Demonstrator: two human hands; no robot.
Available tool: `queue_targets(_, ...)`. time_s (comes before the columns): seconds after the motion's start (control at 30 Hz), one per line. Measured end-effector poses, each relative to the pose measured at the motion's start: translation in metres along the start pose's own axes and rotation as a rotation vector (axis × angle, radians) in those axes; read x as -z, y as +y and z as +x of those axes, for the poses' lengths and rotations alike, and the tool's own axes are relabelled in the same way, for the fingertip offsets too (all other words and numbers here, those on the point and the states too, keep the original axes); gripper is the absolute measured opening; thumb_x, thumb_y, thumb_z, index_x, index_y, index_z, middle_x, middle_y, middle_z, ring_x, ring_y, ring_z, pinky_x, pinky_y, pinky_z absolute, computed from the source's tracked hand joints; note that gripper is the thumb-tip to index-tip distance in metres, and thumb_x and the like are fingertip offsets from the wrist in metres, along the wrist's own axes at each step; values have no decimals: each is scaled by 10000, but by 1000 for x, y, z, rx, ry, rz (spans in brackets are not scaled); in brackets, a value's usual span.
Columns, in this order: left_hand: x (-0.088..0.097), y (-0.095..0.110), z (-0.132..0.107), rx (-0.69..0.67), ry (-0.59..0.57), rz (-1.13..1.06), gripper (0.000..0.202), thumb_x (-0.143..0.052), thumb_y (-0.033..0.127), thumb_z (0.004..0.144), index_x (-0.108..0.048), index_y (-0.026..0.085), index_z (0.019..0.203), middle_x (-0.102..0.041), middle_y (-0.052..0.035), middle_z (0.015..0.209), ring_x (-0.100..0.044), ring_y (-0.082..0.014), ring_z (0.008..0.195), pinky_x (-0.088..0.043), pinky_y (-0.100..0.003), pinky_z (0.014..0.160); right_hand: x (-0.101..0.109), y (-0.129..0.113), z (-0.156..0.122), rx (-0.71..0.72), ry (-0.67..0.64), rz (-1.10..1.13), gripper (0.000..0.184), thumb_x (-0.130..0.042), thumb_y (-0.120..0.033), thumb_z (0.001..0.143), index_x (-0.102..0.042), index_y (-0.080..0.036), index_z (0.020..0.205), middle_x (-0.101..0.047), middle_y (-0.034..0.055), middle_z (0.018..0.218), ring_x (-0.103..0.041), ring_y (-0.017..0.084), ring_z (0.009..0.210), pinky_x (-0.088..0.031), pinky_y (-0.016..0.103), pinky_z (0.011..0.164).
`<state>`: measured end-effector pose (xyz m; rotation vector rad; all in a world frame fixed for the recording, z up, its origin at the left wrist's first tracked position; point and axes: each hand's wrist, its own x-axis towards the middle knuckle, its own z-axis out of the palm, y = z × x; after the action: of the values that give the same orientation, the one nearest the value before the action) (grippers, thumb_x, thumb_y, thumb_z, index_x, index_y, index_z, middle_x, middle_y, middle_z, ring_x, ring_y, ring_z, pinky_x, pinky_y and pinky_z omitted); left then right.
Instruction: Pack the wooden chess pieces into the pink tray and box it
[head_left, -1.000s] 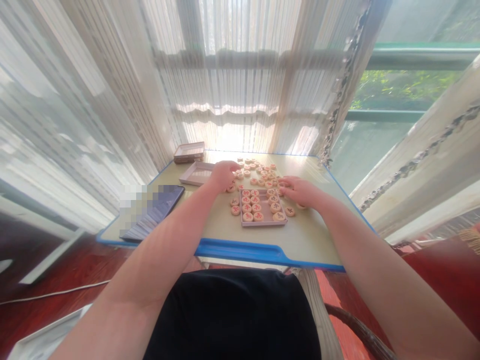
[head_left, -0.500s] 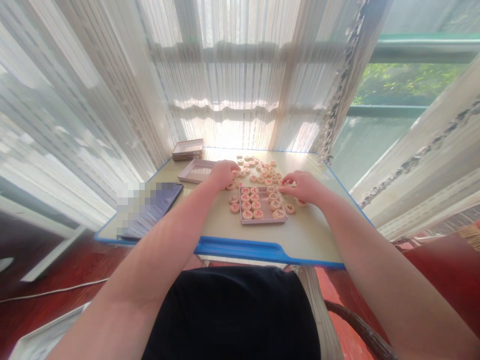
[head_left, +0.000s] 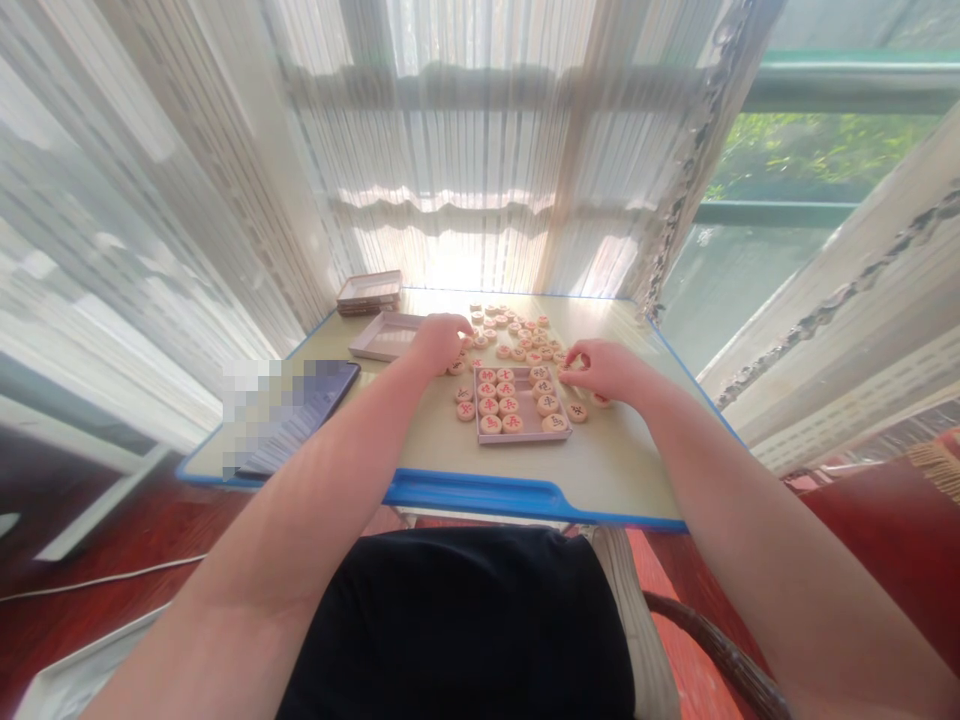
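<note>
A shallow cardboard box (head_left: pixel 525 440) holds round wooden Chinese chess pieces, with red-marked pieces (head_left: pixel 508 407) in two columns on its left and black-marked pieces (head_left: pixel 547 405) in one column on its right. Between them a strip of the box's bottom shows. My left hand (head_left: pixel 442 342) is beyond the box's far left corner, fingers closed around a piece at the edge of the loose pile. At the box's far right corner, my right hand (head_left: pixel 606 368) pinches a Chinese chess piece, partly hidden by the fingers. Loose pieces (head_left: pixel 517 328) lie scattered between and beyond both hands.
An open box lid (head_left: pixel 375 343) lies left of my left hand, and a stack of flat boxes (head_left: pixel 369 292) stands behind it. A dark tablet-like device (head_left: pixel 315 410) rests at the left. Loose pieces (head_left: pixel 577 411) flank the box. Blue trim edges the table (head_left: pixel 480 494).
The view has shifted slightly, moving the table a little up and left in the picture. Both hands stay near the same pieces, and the pieces in the box look unchanged.
</note>
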<state>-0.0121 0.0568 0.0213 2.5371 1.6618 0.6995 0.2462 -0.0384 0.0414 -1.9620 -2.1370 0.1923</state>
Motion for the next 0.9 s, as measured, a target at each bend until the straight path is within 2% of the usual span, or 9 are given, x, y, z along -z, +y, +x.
queue_targets(0.27,4,3,0,-37,68,9,388,-416,53,708,-735,175,892,-715,-56,953,-628,-206,924,-471,-312,870,-3,5,4,-24,7,11,284,-607,-386,698,-676,-175,876,-623,34,784,-554,146,616,-390,261,555)
queue_targets(0.37,4,4,0,-39,57,15,382,-411,61,718,-734,177,885,-714,-58,947,-627,-210,917,-478,-316,851,-3,3,4,2,106,26,255,-596,-361,706,-683,-170,851,-611,47,810,-553,165,688,-395,273,598)
queue_targets(0.43,4,5,-1,-38,54,21,378,-408,67,726,-733,180,882,-714,-56,945,-627,-208,914,-480,-316,844,-2,-4,1,81,191,78,257,-601,-362,714,-681,-170,864,-598,50,832,-545,166,718,-403,279,636)
queue_targets(0.5,4,5,0,-45,57,31,376,-405,74,735,-731,180,890,-713,-56,945,-626,-208,913,-480,-318,845,0,-15,-5,204,211,157,265,-617,-370,718,-680,-178,890,-585,43,836,-541,160,731,-414,278,667)
queue_targets(0.6,2,5,1,-68,39,38,351,-418,93,738,-730,170,879,-714,-60,924,-629,-208,897,-482,-317,840,0,-31,-14,379,121,205,222,-631,-340,718,-688,-198,880,-580,39,844,-553,168,785,-429,281,719)
queue_targets(0.67,0,5,2,-76,20,33,319,-438,102,728,-729,162,844,-714,-61,901,-630,-207,885,-483,-313,840,-2,-36,-17,430,78,182,197,-628,-321,724,-695,-205,868,-583,43,859,-561,179,817,-432,296,755)
queue_targets(0.9,0,6,4,-72,15,39,304,-457,103,716,-727,163,845,-715,-55,896,-630,-204,879,-484,-304,835,-6,-35,-10,352,125,116,221,-614,-355,746,-698,-205,884,-591,57,848,-566,219,867,-437,333,770)
